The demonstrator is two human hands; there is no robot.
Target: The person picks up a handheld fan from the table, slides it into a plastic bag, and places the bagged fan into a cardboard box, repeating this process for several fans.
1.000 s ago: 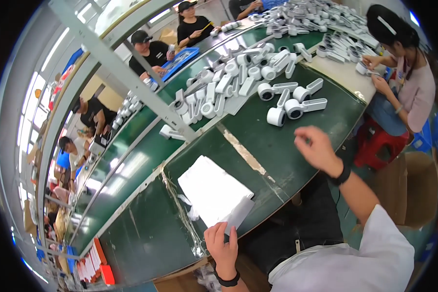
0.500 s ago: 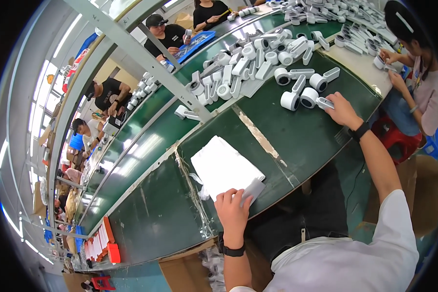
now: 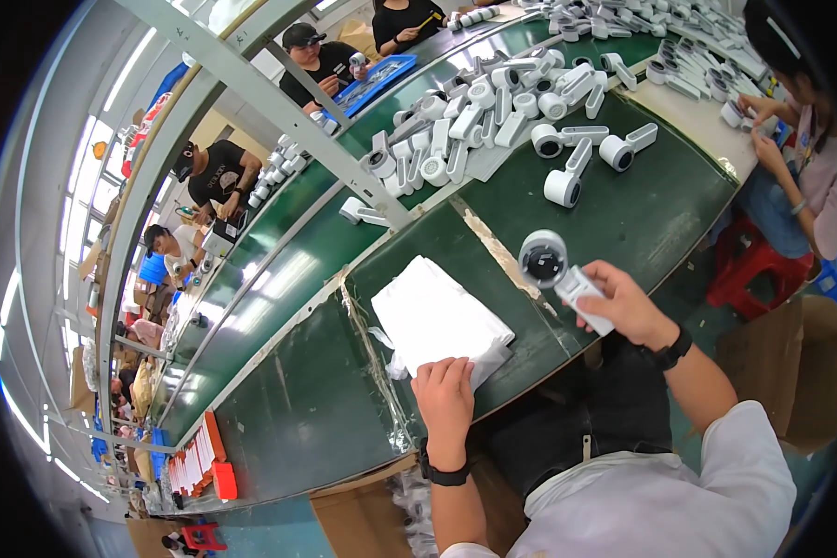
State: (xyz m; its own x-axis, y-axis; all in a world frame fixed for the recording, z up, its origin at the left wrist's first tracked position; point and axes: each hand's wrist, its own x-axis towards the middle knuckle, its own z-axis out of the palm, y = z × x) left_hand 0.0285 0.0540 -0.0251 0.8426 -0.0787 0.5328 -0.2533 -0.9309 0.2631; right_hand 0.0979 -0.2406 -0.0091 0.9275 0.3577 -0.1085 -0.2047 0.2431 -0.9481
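My right hand grips the handle of a white handheld device with a round head and dark round centre, held above the bench with its head pointing away to the left. My left hand is at the near edge of a stack of thin white plastic bags, its fingers closed together on the translucent edge of a bag; the fingertips are partly hidden. Beyond my right hand lie several like devices, one standing on its head and another farther right.
A large heap of such devices covers the far bench. A grey metal post rises at left. Orange bins sit at the lower left end. A co-worker sits at right beside a red stool; others work across the conveyor.
My right hand has picked up one device from the group at right and brought it nearer, toward the bags. My left hand remains at the bag edge, its fingers now closer together.
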